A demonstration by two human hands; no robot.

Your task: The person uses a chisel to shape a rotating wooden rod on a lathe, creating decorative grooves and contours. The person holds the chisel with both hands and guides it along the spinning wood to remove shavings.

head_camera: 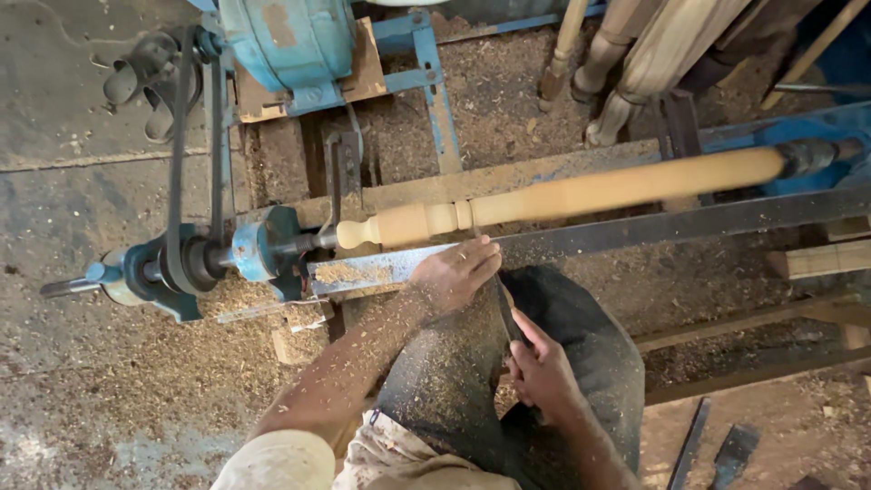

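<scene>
A long pale wooden spindle (581, 192) is mounted across a lathe, its left end turned into beads. My left hand (454, 270) rests on the metal tool rest bar (635, 231), fingers pressing a dark chisel (504, 308) down near the spindle. My right hand (543, 372) grips the chisel's handle end lower down, over my dark trouser leg. The blade tip meets the wood just right of the beads. Sawdust coats my left forearm.
A blue headstock with pulley and black belt (181, 259) sits at left, a blue motor (290, 41) above it. The tailstock (812, 154) holds the spindle's right end. Turned wooden legs (626, 54) lean at the top. Spare chisels (717, 449) lie bottom right. Sawdust covers the floor.
</scene>
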